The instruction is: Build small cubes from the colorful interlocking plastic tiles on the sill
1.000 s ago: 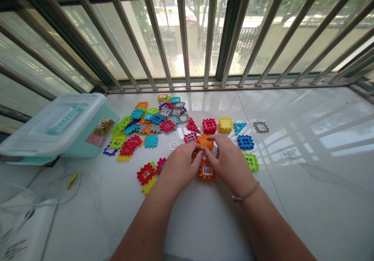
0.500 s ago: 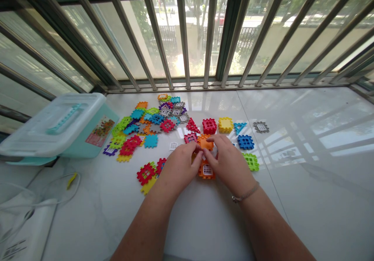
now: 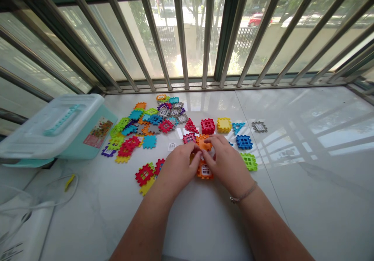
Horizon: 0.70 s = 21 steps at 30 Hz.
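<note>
One marble counter [image 3: 295,214] fills the lower part of the view, with steel window bars [image 3: 180,31] along its far edge. Against the frame half a second earlier, the whole scene sits slightly further left, and a red car [image 3: 256,19] beyond the glass shows well to the right of its earlier place. The hands show no real change in grip.

All places are taken from the orange block [image 3: 205,170], which stands near the middle of the counter. A lidded pale teal storage box [image 3: 58,128] lies well to its left, and a heap of plastic building pieces [image 3: 150,141] lies between that box and the block. The left hand [image 3: 178,165] and right hand [image 3: 226,163] are together, clamped on the block from either side. A thin bracelet [image 3: 244,194] circles the right wrist.

The block looks like interlocked panels. A window panel [image 3: 205,171] faces the camera, an orange top panel [image 3: 203,143] sits under the fingers, and a yellow panel [image 3: 192,158] shows beside the left hand. The hands hide the joins, so the fit cannot be judged. Just beyond the block stands a red cube [image 3: 207,126].
</note>
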Each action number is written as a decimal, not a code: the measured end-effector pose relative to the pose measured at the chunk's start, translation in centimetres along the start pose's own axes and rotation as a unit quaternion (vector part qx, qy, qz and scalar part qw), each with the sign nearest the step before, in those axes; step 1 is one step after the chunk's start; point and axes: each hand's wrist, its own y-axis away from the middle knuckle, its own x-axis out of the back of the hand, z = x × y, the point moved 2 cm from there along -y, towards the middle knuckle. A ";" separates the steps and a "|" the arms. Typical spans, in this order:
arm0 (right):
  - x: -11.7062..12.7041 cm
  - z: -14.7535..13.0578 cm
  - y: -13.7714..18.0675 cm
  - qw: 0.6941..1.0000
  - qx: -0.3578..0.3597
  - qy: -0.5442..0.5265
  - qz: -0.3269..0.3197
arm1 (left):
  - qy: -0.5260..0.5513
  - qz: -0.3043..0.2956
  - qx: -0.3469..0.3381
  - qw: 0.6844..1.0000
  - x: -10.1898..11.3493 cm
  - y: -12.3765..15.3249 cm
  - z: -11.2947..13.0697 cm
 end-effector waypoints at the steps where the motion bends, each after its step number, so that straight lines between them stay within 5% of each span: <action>1: 0.0 0.0 0.0 1.000 0.000 0.000 0.000 | 0.000 0.000 -0.001 1.000 0.0 0.0 0.0; 21: 0.0 -0.3 0.0 1.000 -0.010 -0.004 -0.006 | -0.002 0.007 -0.006 1.000 0.0 0.0 0.0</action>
